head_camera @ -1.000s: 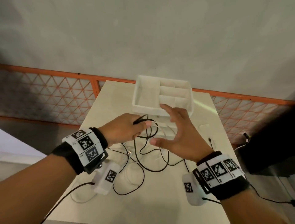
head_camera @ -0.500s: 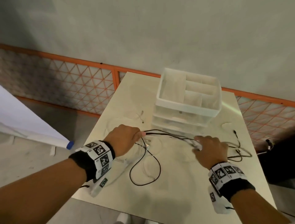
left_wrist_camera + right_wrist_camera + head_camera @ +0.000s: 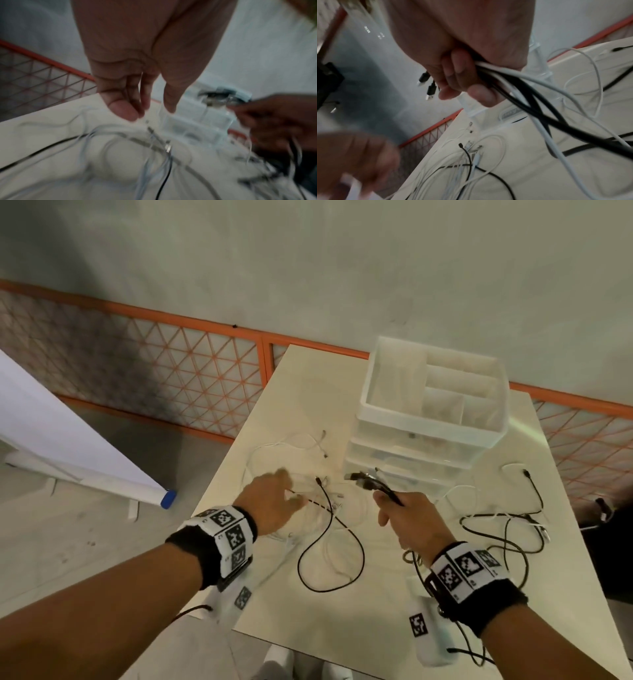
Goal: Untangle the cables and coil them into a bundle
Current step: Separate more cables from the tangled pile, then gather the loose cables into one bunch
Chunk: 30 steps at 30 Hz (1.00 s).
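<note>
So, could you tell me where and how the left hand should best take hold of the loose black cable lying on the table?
Probably near its free plug end, just right of the left hand. Come from above and pinch the black cable behind the plug: it lies flat on the table, crosses white cables, and its wide loop would drag if lifted mid-length. The right hand already grips a bundle.

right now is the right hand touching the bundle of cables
Touching. The right wrist view shows the right hand with fingers curled around the bundle of cables, black and white strands running out of its fist.
</note>
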Each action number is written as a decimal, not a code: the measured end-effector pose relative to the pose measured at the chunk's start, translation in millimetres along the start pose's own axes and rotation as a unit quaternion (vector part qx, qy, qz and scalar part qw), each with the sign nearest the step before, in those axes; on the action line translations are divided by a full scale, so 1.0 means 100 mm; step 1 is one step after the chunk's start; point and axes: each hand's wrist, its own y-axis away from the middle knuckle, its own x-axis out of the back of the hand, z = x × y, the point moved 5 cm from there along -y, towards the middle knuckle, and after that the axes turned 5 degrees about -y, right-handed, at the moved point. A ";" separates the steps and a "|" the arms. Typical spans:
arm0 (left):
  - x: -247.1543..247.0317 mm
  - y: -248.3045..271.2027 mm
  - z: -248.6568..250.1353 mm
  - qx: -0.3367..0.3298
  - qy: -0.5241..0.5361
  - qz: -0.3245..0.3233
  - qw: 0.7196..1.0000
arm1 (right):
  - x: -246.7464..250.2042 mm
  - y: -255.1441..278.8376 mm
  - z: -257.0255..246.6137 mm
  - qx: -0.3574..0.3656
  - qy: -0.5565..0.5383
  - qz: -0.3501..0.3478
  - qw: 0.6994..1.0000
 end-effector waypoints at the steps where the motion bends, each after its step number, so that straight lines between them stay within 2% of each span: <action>1: -0.15 0.02 -0.12 0.015 -0.064 -0.056 0.996 | 0.01 -0.01 0.03 -0.011 -0.036 -0.002 0.999; 2: -0.33 0.06 -0.19 0.022 -0.105 -0.113 0.988 | 0.01 -0.01 0.05 -0.015 -0.062 -0.006 0.998; 4: -0.62 0.15 -0.26 0.047 -0.092 -0.175 0.979 | -0.02 0.01 0.03 -0.009 -0.094 -0.013 0.995; 6: -0.77 0.19 -0.20 0.047 -0.072 -0.164 0.983 | -0.06 0.05 -0.03 0.008 -0.118 -0.028 0.993; 8: -0.80 0.15 -0.10 0.021 -0.071 -0.141 0.987 | -0.11 0.08 -0.08 0.026 -0.123 -0.042 0.991; 10: -0.74 0.13 0.06 -0.010 -0.022 -0.137 0.990 | -0.13 0.10 -0.10 0.048 -0.107 -0.053 0.992; 13: -0.42 0.16 0.51 -0.100 0.107 -0.118 0.982 | -0.16 0.13 -0.13 0.082 -0.071 -0.074 0.991; 15: -0.08 0.16 0.82 -0.150 0.147 -0.061 0.976 | -0.15 0.16 -0.17 0.094 -0.096 -0.072 0.988; 18: 0.17 0.15 1.06 -0.188 0.160 -0.007 0.969 | 0.02 0.18 -0.27 0.104 -0.173 -0.021 0.979; 20: 0.13 0.14 1.06 -0.191 0.130 -0.019 0.973 | 0.19 0.17 -0.34 0.132 -0.122 0.025 0.983; 22: 0.08 0.12 0.96 -0.188 0.040 -0.009 0.981 | 0.43 0.17 -0.37 0.157 -0.074 0.102 0.979; 25: 0.15 0.02 0.65 -0.141 -0.102 0.060 0.983 | 1.01 0.22 -0.26 0.143 -0.074 0.249 0.955; 27: 0.21 -0.07 0.35 -0.080 -0.145 0.066 0.984 | 1.33 0.25 -0.11 0.108 -0.034 0.295 0.949; 28: 0.24 -0.13 0.21 -0.061 -0.132 0.066 0.987 | 1.43 0.26 -0.04 0.093 -0.011 0.303 0.948; 30: 0.33 -0.18 0.08 -0.072 -0.032 0.065 0.995 | 1.53 0.32 0.02 0.075 0.033 0.310 0.947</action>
